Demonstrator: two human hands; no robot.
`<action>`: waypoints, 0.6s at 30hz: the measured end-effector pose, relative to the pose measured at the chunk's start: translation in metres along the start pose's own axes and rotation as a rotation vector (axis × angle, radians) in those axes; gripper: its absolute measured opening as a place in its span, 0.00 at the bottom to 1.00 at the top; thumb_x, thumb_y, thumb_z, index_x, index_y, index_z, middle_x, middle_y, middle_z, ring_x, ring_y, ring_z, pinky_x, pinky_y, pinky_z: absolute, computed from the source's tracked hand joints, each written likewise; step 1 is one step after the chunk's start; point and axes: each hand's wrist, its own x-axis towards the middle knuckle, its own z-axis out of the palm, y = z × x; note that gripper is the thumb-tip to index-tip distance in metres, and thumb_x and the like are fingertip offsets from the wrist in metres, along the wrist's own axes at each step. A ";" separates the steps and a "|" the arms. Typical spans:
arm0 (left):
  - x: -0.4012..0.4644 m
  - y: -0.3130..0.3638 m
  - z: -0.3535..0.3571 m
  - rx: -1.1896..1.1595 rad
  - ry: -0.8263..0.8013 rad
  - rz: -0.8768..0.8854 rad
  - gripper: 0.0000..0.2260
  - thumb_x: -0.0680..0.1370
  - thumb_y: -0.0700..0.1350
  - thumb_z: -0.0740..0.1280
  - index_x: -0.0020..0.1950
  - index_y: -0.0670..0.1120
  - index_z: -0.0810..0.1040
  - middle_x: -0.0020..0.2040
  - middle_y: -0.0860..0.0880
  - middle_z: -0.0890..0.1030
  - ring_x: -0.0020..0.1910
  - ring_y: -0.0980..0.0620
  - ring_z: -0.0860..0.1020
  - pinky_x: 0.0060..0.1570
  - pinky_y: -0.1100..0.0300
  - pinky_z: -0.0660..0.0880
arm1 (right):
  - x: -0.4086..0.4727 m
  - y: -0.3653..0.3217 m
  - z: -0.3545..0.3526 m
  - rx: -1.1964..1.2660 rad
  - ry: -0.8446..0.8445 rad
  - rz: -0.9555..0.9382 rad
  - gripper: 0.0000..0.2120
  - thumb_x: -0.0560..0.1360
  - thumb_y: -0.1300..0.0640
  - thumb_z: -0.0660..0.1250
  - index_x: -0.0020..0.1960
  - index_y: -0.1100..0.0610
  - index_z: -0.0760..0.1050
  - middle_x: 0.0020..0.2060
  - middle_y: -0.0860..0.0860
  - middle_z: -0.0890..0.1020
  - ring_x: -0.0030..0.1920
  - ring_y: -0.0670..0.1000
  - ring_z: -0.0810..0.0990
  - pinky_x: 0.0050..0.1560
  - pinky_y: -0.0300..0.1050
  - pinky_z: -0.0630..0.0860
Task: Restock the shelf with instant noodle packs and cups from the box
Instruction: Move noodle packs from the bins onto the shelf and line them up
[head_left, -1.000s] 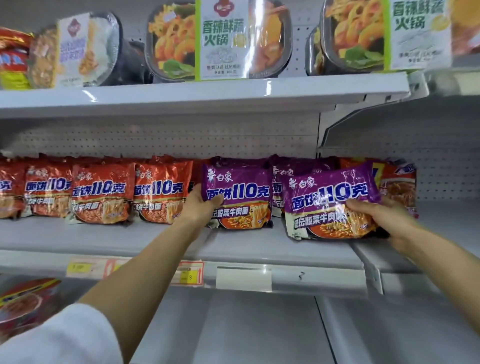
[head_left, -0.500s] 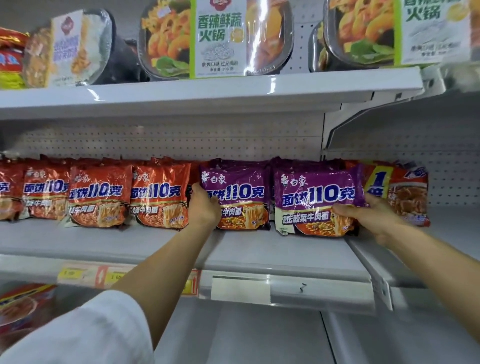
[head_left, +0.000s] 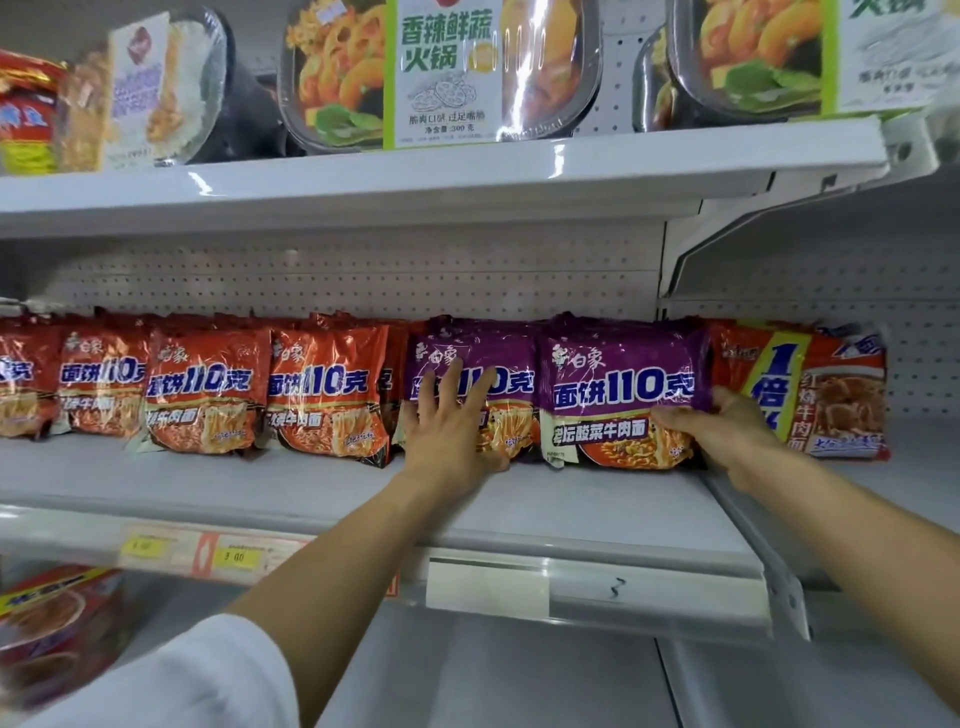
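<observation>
Your left hand (head_left: 451, 431) lies flat with fingers spread against the face of the left purple crinkly-film noodle pack (head_left: 470, 387), pressing it back. Your right hand (head_left: 727, 428) curls around the lower right edge of the right purple glossy-film noodle pack (head_left: 621, 395), thumb in front. Both packs stand on edge on the white painted-metal shelf (head_left: 571, 506), touching each other in a row between the orange foil-look packs (head_left: 327, 392) and the red multi-pack with a yellow band (head_left: 810, 400).

The risk is in the material: the slick film slides on the smooth shelf, and the puffy, pillow-shaped packs stand on a narrow sealed edge. Let go unevenly and the right pack could tip forward or slump. Push too hard with the flat hand and the brittle noodle block inside may crack, or the row behind may buckle. The red multi-pack touches your right hand, so drawing back could drag it askew.
</observation>
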 end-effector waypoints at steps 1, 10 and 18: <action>0.003 0.001 -0.001 0.025 0.004 -0.006 0.48 0.71 0.60 0.73 0.80 0.59 0.43 0.80 0.50 0.41 0.79 0.42 0.40 0.75 0.36 0.48 | 0.001 0.001 0.002 -0.003 0.008 -0.003 0.28 0.70 0.60 0.76 0.67 0.58 0.70 0.60 0.55 0.79 0.49 0.51 0.77 0.53 0.44 0.71; 0.014 0.007 -0.007 0.268 0.071 -0.027 0.52 0.69 0.63 0.74 0.79 0.53 0.43 0.77 0.44 0.50 0.77 0.41 0.51 0.69 0.41 0.64 | 0.009 0.012 0.013 -0.266 0.153 -0.084 0.29 0.68 0.47 0.77 0.61 0.58 0.70 0.55 0.53 0.80 0.53 0.55 0.80 0.57 0.54 0.77; 0.015 -0.011 -0.008 0.062 -0.037 0.059 0.49 0.70 0.56 0.76 0.80 0.56 0.47 0.79 0.47 0.46 0.78 0.42 0.46 0.72 0.34 0.57 | -0.023 0.002 0.021 -1.108 0.135 -0.862 0.25 0.70 0.41 0.72 0.58 0.54 0.68 0.53 0.50 0.73 0.52 0.50 0.71 0.51 0.47 0.69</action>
